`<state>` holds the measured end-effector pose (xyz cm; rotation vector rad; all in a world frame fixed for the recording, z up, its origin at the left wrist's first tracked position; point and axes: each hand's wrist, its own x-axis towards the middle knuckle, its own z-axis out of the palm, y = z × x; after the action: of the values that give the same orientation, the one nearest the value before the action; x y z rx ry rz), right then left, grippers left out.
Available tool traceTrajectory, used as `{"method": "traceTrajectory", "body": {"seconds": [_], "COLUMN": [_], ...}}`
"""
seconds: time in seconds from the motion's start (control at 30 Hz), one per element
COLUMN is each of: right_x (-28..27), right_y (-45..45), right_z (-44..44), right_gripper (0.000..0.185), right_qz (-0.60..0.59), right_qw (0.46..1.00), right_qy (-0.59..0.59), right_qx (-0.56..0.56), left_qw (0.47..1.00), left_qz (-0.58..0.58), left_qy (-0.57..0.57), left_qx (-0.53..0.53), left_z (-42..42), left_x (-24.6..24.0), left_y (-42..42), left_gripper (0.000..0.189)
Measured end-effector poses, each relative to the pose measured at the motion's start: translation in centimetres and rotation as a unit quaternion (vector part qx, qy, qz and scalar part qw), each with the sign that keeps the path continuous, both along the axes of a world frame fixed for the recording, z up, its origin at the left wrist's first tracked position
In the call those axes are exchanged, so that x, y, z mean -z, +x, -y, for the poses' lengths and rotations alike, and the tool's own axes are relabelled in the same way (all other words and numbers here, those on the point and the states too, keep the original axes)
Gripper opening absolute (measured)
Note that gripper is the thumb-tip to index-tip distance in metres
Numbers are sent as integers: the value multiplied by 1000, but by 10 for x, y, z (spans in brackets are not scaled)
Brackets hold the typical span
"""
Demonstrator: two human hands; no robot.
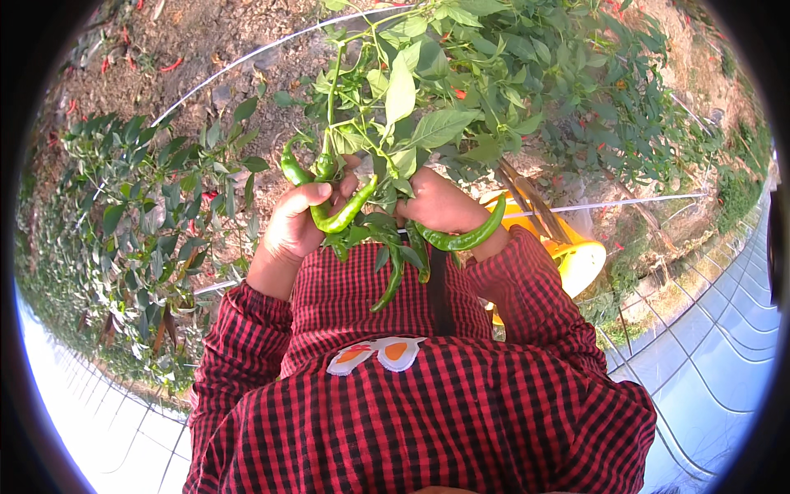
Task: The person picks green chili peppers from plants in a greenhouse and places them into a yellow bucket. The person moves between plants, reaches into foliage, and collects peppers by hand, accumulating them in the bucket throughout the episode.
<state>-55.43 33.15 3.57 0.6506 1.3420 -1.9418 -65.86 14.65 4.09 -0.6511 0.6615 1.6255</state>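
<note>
A green chili pepper plant hangs in front of my chest, with broad leaves and several long peppers. My left hand is closed around part of it, its thumb against a curved green chili pepper. Another green pepper bends up behind that thumb. On the other side, my right hand grips the stems and leaves in a fist; its fingertips are hidden. A curved green pepper lies across the right wrist. Below and between the hands, a slim green pepper dangles before the checked garment.
A yellow plastic container stands beyond my right forearm, with brown wooden stakes leaning by it. White cords run across the rows. Leafy pepper plants grow at left. Red peppers lie on the soil. Wire mesh bounds the right.
</note>
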Motion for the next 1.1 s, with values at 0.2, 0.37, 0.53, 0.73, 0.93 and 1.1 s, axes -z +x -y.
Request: {"method": "traceTrajectory", "body": {"seconds": [0.2,0.37,0.53,0.73,0.93,1.1], "right_x": [12,18,19,25,13,11], "right_y": [-5,-7,-14,-16,4,5], "right_z": [-7,2,13,6,-11,-12], "right_gripper": [27,26,30,23,27,40], "right_qz": [16,85,18,-133,-45,-14], "right_qw": [998,983,984,922,988,986], "right_qy": [-44,-132,-134,214,-67,-164], "right_qx": [-40,97,112,-292,-131,-3], "left_qw": [998,999,999,998,971,954], "left_qz": [24,5,2,-19,-8,-31], "left_qy": [-44,-35,-33,-54,159,187], "left_qx": [-46,-18,-5,-14,-180,-233], "left_z": [-4,-8,-8,0,21,27], "left_x": [-2,-6,-8,-1,10,14], "left_y": [-4,-6,-3,-9,-62,-80], "left_gripper": [50,49,52,50,70,81]}}
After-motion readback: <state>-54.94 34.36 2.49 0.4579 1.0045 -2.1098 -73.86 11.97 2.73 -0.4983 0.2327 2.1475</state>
